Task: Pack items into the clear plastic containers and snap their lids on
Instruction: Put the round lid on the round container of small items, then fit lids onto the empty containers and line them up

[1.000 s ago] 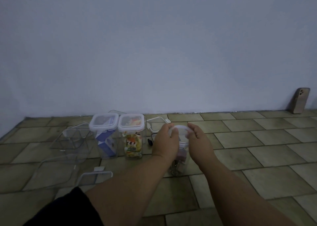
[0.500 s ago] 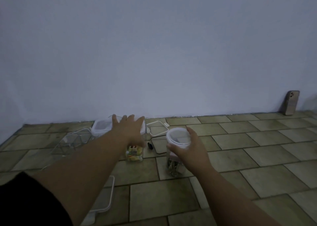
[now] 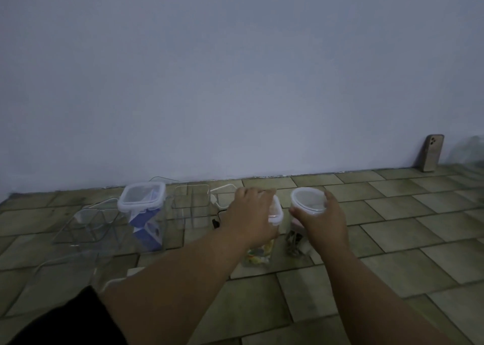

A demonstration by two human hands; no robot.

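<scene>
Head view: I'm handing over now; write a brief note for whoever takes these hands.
Left hand grips the lid end of the square-lidded clear container of colourful items.
Right hand grips the round white-lidded clear jar, beside it on the tiled floor.
Done: both have lids on, as does the tall clear container holding a blue box.
Left: the open square clear container, the tilted clear container and the large shallow clear container stand empty, unlidded; a loose white-rimmed lid lies beside the open one.
</scene>
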